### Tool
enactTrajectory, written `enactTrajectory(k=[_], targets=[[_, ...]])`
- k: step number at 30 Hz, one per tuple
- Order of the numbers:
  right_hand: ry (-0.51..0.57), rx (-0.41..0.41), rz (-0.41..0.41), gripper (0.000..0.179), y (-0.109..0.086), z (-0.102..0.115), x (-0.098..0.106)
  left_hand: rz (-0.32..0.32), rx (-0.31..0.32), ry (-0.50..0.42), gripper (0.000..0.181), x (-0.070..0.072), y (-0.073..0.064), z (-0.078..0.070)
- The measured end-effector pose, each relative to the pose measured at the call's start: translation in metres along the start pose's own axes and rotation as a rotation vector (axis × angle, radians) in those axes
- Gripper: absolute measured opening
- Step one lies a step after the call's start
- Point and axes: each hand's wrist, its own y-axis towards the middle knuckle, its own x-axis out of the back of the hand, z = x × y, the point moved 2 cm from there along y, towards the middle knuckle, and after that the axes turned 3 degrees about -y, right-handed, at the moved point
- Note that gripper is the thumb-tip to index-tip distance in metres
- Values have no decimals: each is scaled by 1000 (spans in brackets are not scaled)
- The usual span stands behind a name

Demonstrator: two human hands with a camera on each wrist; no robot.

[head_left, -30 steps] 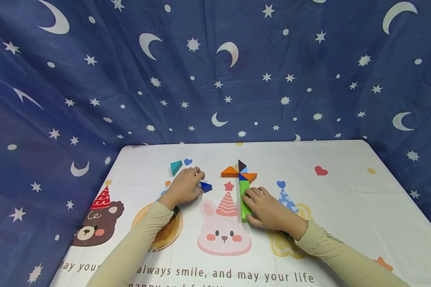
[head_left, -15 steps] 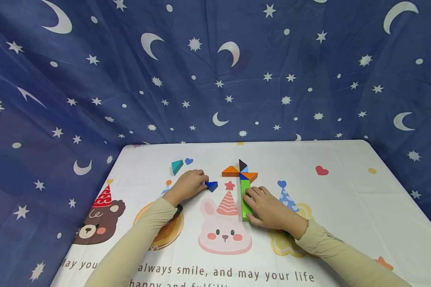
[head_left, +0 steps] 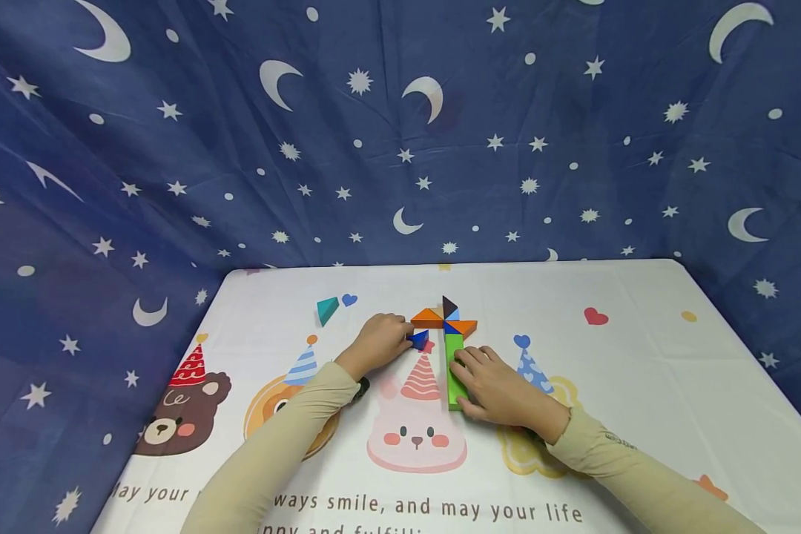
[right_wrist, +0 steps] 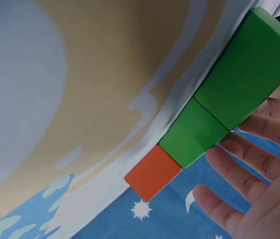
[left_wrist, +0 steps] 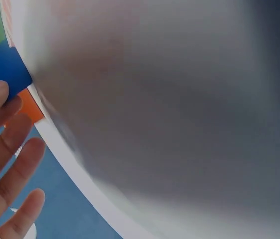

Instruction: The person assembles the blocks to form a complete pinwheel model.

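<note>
My left hand [head_left: 380,343] pinches a dark blue triangular block [head_left: 419,340] between thumb and finger. In the left wrist view this blue block [left_wrist: 10,64] has the thumb against it, with the other fingers spread. Just beyond it lies a pinwheel of triangular blocks: orange [head_left: 466,328], black [head_left: 449,305], light blue and pale wood around a centre. Green blocks [head_left: 455,371] run from the pinwheel towards me like a stem. Over their right side rests my right hand [head_left: 497,386], its fingers touching the green. The right wrist view shows a seam between two green blocks [right_wrist: 194,132].
A teal triangular block [head_left: 328,311] lies at the back left of the table. The white cloth [head_left: 641,371] carries printed animals, hearts and lettering. A blue curtain [head_left: 347,148] with moons and stars stands behind and at the left.
My left hand has carried the blue block rightward, close to the pinwheel and stem, turning it on the way. The right hand has stayed on the green blocks.
</note>
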Motion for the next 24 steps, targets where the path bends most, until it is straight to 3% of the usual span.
enactTrajectory(k=[6, 13, 18, 24], targets=[[-2, -1, -3, 47, 0, 0, 0, 11, 34, 11, 14, -1, 9, -15], [-2, -5, 0, 47, 0, -1, -1, 14, 28, 10, 15, 0, 14, -25], [-3, -3, -5, 47, 0, 0, -1, 8, 40, 7, 13, 0, 14, -25], [2, -6, -2, 47, 0, 0, -1, -13, 61, 31, 12, -1, 9, -14]])
